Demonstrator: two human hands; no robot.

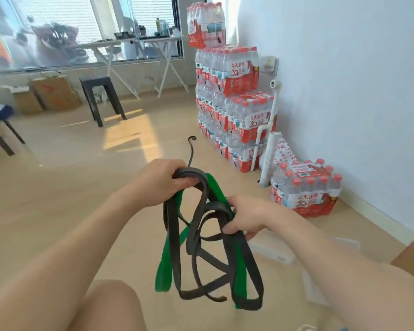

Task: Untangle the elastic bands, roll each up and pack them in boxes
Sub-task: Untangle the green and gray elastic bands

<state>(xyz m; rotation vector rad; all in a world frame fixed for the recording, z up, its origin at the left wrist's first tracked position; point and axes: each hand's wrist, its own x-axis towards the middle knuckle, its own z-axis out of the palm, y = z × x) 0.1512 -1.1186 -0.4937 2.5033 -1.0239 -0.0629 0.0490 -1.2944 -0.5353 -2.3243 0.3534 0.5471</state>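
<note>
A tangle of elastic bands hangs in front of me above the floor. It is made of wide and thin black bands twisted through a wide green band. My left hand is shut on the top of the bundle, holding it up. My right hand pinches the black and green bands lower on the right side. A thin black strand trails away over the floor beyond my left hand. Clear plastic boxes lie on the floor under my right arm, hard to make out.
Stacked packs of bottled water stand against the white wall on the right, with one pack on the floor. A black stool, cardboard boxes and folding tables stand farther back by the window. My bare knee is at the bottom.
</note>
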